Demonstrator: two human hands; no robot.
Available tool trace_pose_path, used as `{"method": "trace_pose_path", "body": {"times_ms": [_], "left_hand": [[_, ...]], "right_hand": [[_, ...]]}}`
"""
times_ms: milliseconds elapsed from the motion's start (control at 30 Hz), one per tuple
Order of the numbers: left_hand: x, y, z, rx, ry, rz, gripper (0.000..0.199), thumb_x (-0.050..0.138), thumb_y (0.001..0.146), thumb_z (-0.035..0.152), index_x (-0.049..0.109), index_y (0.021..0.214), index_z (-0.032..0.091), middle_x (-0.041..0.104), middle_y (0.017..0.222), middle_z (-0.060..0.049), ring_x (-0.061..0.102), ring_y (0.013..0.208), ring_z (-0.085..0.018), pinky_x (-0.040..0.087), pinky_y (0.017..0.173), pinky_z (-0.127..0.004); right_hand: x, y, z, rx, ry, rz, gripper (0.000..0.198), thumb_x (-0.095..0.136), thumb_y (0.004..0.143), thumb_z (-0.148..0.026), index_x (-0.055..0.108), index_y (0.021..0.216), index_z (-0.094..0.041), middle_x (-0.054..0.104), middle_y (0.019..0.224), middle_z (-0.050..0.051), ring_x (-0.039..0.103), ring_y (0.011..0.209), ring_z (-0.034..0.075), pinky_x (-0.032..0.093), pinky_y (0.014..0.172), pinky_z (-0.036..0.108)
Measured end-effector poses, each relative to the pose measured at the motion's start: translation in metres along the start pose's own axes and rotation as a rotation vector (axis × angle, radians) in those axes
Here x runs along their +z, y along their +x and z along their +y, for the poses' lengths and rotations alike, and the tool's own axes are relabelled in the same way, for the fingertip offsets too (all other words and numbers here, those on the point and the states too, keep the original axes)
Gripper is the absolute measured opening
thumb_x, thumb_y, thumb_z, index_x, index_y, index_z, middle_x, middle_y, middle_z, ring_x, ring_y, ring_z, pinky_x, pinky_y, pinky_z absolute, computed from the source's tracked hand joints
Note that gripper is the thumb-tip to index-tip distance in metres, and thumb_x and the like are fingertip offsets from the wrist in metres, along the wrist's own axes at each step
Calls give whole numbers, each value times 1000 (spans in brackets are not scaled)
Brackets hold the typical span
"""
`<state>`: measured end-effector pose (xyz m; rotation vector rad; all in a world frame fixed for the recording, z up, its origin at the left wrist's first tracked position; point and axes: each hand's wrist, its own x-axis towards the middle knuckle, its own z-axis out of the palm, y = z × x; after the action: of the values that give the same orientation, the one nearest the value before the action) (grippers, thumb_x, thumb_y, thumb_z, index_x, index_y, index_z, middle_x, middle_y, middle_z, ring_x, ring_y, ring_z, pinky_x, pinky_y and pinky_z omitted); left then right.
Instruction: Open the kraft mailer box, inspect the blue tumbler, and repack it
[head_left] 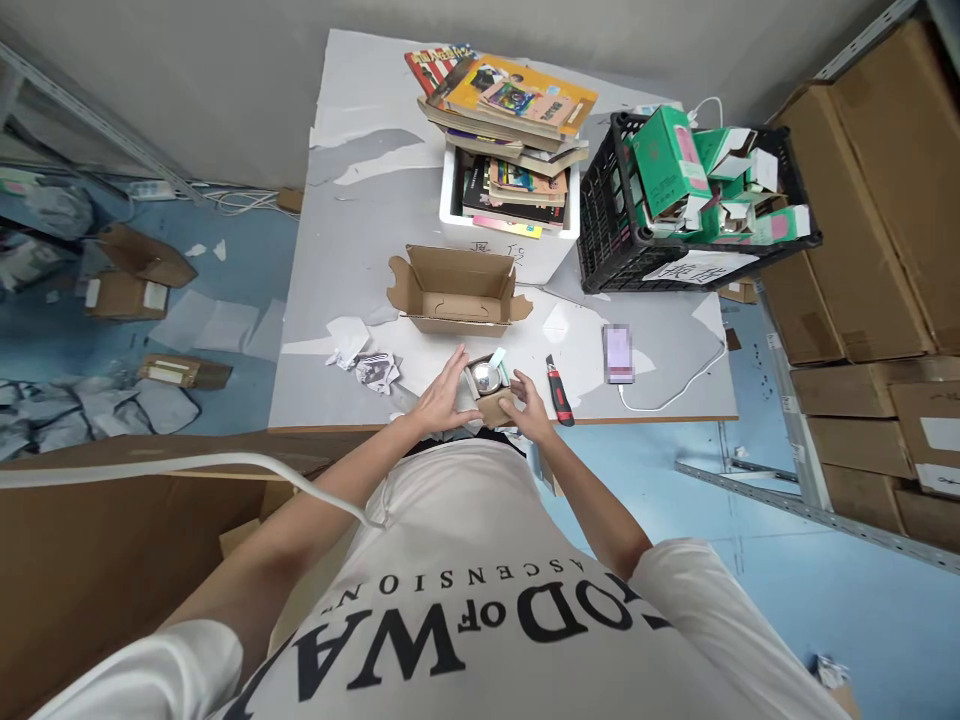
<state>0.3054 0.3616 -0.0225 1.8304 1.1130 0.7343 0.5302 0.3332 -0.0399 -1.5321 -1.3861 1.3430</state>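
A small cardboard box (494, 410) stands at the table's front edge, close to my body. Inside it sits a round, shiny silver object (486, 377) whose kind I cannot make out, with a pale green strip (497, 357) sticking up beside it. Along the box's left side lies my left hand (444, 396), fingers stretched out and thumb apart. My right hand (531, 408) grips the right side of the box, its fingers bent at the brown flap. To the right is a red and black utility knife (559, 391). Behind the small box stands an open, larger cardboard box (461, 290).
Crumpled paper (377, 372) lies left of my hands. A phone (619, 354) on a white cable rests at right. Farther back are a white bin (510, 250) piled with books (517, 95) and a black crate (611, 225) full of green boxes (670, 165).
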Motion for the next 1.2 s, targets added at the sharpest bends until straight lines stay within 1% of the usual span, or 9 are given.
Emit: {"method": "trace_pose_path", "body": {"times_ms": [100,200,400,500,600,700,833,967,1200], "left_hand": [[3,-9,-2,-29,62,-1,110,73,67,58,17,149,10,10,157,-26,8,146,-36,16,117,-53],[9,-17,-3,-35,76,38,94,63,78,57,20,148,11,14,156,-26,13,146,-34,18,117,-51],[10,-15,-8,144,352,34,77,63,78,57,42,139,14,36,148,-24,26,143,-34,28,112,-54],[9,-10,-11,150,467,142,47,52,90,45,54,126,15,50,138,-20,41,136,-30,35,108,-49],[12,-8,-13,194,477,209,37,52,90,41,61,115,15,58,129,-18,49,129,-29,42,103,-46],[16,-10,-13,231,436,236,34,56,89,40,61,112,15,58,127,-18,50,127,-29,44,102,-46],[20,-12,-12,192,308,276,43,57,88,38,51,125,16,53,132,-18,48,128,-27,44,104,-47],[23,-12,-11,113,206,290,56,60,86,42,41,133,18,47,135,-18,45,129,-27,44,104,-48],[24,-13,-17,72,181,256,70,57,87,47,30,144,17,42,142,-19,40,134,-29,38,110,-49]], "right_hand": [[13,1,3,117,128,63,66,71,69,-46,41,123,-23,62,95,3,62,79,17,52,79,37],[12,2,-7,151,242,93,57,72,68,-44,43,112,-24,55,75,-6,56,65,12,52,68,30],[-13,-1,-42,102,435,-121,41,54,81,-59,56,102,-24,60,92,2,61,76,15,55,64,32],[-17,2,-53,-75,229,-86,49,45,87,-61,57,116,-24,59,109,9,61,91,20,54,78,40],[-11,11,-61,-336,-263,38,63,58,82,-55,47,135,-23,47,133,14,49,118,28,47,96,47],[-3,25,-66,-517,-597,-54,54,51,90,-45,46,138,-22,44,141,14,39,131,29,36,108,49],[0,42,-67,-535,-761,-166,44,42,95,-40,51,134,-22,50,139,12,43,129,27,34,108,48],[-5,52,-63,-525,-815,-227,43,37,97,-39,52,133,-22,44,145,11,35,136,30,30,109,54],[-5,65,-58,-565,-823,-325,48,33,98,-38,46,139,-20,54,130,14,45,123,27,40,105,48]]}}
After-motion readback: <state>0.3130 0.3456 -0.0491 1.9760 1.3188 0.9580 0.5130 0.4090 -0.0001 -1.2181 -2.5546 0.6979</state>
